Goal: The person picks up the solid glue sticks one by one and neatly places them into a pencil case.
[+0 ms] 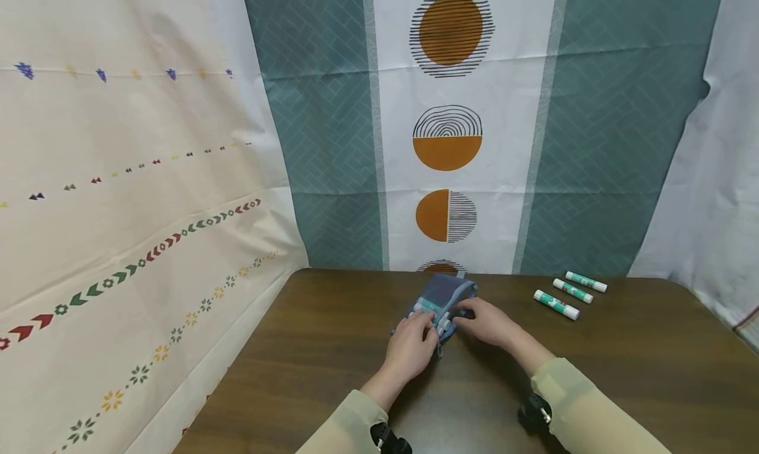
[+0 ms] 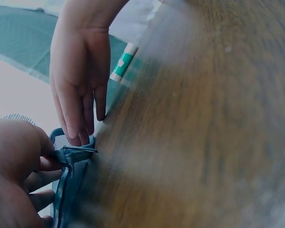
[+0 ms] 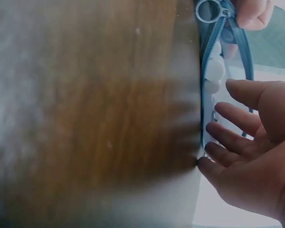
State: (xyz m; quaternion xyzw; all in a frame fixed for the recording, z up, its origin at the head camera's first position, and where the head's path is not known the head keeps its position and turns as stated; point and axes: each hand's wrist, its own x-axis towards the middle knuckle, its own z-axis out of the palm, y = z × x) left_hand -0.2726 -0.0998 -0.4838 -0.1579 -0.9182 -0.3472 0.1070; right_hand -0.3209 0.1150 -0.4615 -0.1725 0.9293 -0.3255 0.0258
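Note:
A blue zip pouch [image 1: 445, 286] with a clear panel lies on the table, several white-capped glue sticks [image 3: 215, 70] inside. My left hand [image 1: 409, 345] holds its near left side, fingers over the panel and thumb at the edge by the zipper's end. The zipper [image 3: 210, 45] is undone, its ring pull [image 3: 209, 11] hanging at the near corner. At the pouch's right side my right hand [image 1: 489, 322] has its fingers loosely bent. In the right wrist view those fingertips [image 3: 213, 128] reach into the open mouth, just past the white ends, with nothing gripped.
Three glue sticks with green labels, a near one [image 1: 556, 305], a middle one [image 1: 572, 290] and a far one [image 1: 586, 281], lie apart at the back right of the brown table [image 1: 474, 401]. Patterned cloth [image 1: 332, 144] hangs behind the table's far edge.

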